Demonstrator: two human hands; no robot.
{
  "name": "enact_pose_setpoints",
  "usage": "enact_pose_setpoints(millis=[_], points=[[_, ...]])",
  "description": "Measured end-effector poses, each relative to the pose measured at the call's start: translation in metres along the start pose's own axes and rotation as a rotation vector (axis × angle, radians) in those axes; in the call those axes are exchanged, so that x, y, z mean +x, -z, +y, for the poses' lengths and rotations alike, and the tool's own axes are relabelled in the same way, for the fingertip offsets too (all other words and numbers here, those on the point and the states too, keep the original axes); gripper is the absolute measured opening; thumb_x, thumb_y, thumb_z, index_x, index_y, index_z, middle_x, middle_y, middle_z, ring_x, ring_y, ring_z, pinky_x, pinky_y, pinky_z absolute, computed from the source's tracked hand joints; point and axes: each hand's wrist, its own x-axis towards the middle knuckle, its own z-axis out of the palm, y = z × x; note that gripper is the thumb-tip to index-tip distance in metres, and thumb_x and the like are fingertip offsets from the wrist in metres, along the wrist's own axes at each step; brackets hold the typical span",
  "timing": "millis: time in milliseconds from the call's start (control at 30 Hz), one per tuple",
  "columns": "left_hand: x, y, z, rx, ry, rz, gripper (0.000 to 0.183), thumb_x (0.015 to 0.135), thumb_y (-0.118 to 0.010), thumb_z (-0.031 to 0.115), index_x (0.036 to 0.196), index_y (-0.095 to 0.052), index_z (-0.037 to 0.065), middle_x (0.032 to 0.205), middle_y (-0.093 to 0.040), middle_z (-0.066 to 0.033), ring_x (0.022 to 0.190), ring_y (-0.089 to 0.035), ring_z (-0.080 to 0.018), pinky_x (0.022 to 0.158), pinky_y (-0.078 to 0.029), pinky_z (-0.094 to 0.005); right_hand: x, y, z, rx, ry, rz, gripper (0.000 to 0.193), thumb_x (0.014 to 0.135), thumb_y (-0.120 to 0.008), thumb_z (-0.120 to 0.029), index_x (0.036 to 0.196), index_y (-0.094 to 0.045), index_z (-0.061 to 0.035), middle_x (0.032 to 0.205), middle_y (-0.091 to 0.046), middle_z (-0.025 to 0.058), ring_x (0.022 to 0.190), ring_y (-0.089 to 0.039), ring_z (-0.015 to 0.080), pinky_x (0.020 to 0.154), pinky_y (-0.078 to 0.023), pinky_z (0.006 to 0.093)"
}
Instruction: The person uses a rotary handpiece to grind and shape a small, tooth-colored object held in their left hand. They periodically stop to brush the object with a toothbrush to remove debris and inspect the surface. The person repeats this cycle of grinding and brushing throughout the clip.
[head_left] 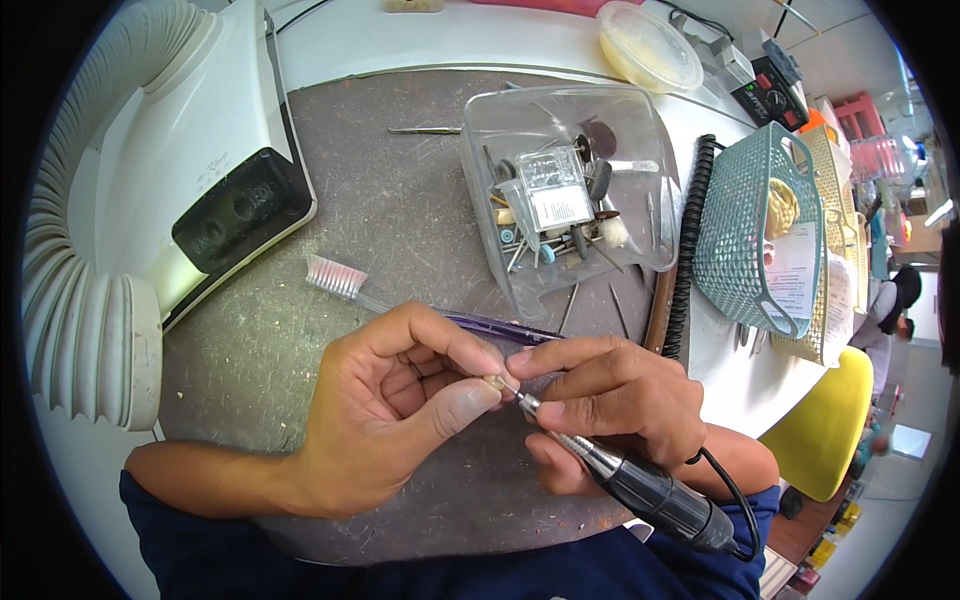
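Between thumb and forefinger, my left hand (385, 400) pinches a small tooth-coloured piece (494, 382), mostly covered by the fingertips. My right hand (630, 395) grips a rotary handpiece (640, 485) with a silver nose and black body, held like a pen. Its thin bit points left and meets or nearly meets the small piece; I cannot tell if they touch. A black cord leaves the handpiece's lower end. Just beyond both hands, a toothbrush (340, 277) with pale bristles and a purple handle lies on the grey work surface (240, 400).
Past my hands stands a clear plastic bin (575, 100) of burs, discs and polishing wheels. At left is a white extraction unit (215, 130) with a ribbed hose (60, 250). A teal basket (735, 240), coiled black cord (692, 240) and round lidded tub (650, 45) are right.
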Motion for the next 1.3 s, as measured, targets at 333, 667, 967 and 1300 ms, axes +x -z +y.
enact_pose_setpoints(millis=[333,667,967,1300], points=[[0.0012,-0.0013,0.0024,0.018,0.013,0.001,0.019,0.088,-0.063,-0.006,0.1,-0.052,0.004,0.1,-0.062,-0.0114,0.095,-0.063,-0.0153,0.087,-0.052,-0.0298,0.0013,0.0033,0.0017,-0.022,0.049,-0.053,0.028,0.073,-0.08,-0.001,0.094,-0.06,-0.0006,0.079,-0.064,0.0122,0.093,-0.071,0.0337,0.075,-0.062,0.0373],[0.0014,-0.0012,0.0019,0.032,0.004,0.005,0.02,0.088,-0.062,-0.007,0.1,-0.052,0.004,0.099,-0.061,-0.0105,0.094,-0.063,-0.0155,0.088,-0.052,-0.0306,0.0001,0.0003,0.0008,-0.025,0.048,-0.025,0.029,0.07,-0.08,0.002,0.093,-0.063,-0.0001,0.083,-0.066,0.0118,0.093,-0.07,0.0307,0.078,-0.06,0.0373],[0.0009,-0.0017,0.0026,0.026,0.019,0.011,0.019,0.089,-0.062,-0.006,0.101,-0.052,0.004,0.099,-0.061,-0.0102,0.095,-0.063,-0.0151,0.089,-0.051,-0.0304,0.0002,-0.0016,-0.0002,-0.013,0.013,0.009,0.026,0.068,-0.08,0.003,0.09,-0.066,0.0004,0.082,-0.066,0.0109,0.093,-0.07,0.0293,0.078,-0.059,0.0369],[0.0016,-0.0007,0.0015,0.024,-0.004,-0.007,0.019,0.089,-0.063,-0.005,0.101,-0.052,0.004,0.099,-0.061,-0.0102,0.094,-0.063,-0.0153,0.087,-0.052,-0.0301,-0.0003,0.0024,0.001,-0.027,0.024,-0.036,0.029,0.073,-0.08,0.0,0.095,-0.061,-0.001,0.08,-0.064,0.0125,0.092,-0.071,0.0343,0.08,-0.061,0.0422]])
